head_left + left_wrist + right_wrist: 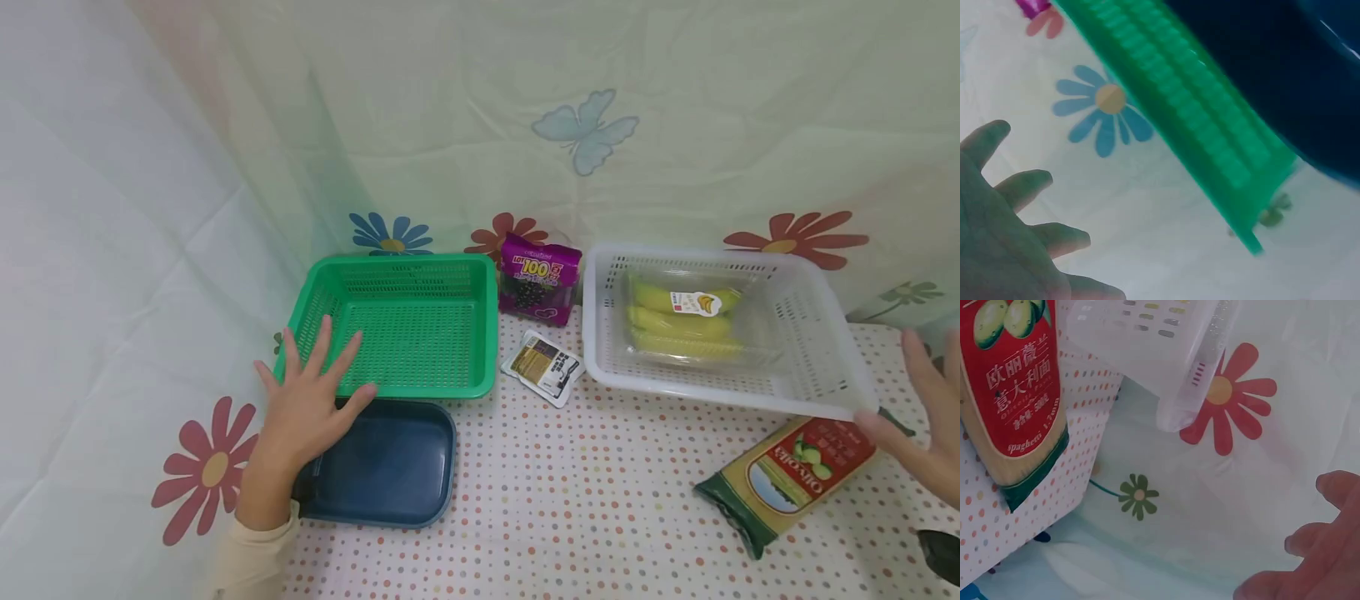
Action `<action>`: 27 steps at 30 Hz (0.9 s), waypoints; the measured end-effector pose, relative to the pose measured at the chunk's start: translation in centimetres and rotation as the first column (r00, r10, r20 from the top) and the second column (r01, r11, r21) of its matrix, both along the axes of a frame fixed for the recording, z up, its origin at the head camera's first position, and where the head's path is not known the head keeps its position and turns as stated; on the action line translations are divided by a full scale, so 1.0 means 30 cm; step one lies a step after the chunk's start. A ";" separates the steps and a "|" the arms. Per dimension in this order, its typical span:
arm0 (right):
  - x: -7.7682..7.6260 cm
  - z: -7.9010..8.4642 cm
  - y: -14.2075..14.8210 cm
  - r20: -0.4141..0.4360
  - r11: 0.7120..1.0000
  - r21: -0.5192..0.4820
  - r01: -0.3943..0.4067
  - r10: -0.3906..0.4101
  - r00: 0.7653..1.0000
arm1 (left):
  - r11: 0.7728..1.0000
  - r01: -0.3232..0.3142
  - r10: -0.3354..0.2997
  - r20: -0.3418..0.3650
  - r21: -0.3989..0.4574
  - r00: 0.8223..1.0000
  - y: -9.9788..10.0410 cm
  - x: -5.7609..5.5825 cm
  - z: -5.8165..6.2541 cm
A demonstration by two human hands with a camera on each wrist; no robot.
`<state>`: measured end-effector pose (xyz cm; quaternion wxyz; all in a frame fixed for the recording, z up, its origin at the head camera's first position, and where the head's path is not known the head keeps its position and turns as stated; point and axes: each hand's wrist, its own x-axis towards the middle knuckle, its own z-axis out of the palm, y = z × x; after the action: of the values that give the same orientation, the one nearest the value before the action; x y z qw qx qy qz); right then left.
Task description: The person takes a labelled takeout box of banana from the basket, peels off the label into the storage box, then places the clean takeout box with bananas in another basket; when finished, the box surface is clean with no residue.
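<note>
My left hand [307, 408], fingers spread, hovers over the front left corner of the green basket [487, 333] and the dark blue tray [382, 467]. Nothing is in its grasp; the left wrist view also shows the spread fingers apart from the basket's side [1172, 119]. At the right edge of the head view is my right hand [926, 425], partly cut off, with its fingers extended. Its thumb overlaps the front right corner of the white basket [825, 333]. Below that corner lies a spaghetti bag [795, 479], which the right wrist view shows close up, labelled spaghetti.
A clear pack of yellow bananas [686, 321] sits in the white basket. Between the baskets stand a purple candy bag [540, 279] and, in front of it, small flat packets [543, 367]. Patterned curtains [450, 125] rise behind the dotted tabletop [585, 500].
</note>
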<state>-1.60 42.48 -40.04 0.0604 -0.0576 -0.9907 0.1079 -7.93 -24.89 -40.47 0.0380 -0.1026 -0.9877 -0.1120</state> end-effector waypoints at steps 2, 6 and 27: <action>-0.015 0.006 0.008 0.009 0.999 0.037 -0.006 0.005 1.000 | 0.998 0.005 -0.004 -0.012 0.064 1.000 0.027 -0.005 0.008; -0.050 0.015 0.023 0.015 0.998 0.029 -0.060 0.060 0.998 | 0.974 0.030 -0.019 -0.053 0.226 0.998 0.112 -0.022 0.025; -0.382 0.057 0.021 0.335 0.972 -0.223 -0.079 0.153 0.930 | 0.666 0.108 -0.175 0.015 0.738 0.984 0.744 -0.176 -0.003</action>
<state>-13.06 43.12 -38.34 -0.1296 -0.0228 -0.9707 0.2012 -13.21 -2.57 -40.55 0.0254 -0.1502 -0.8493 -0.5055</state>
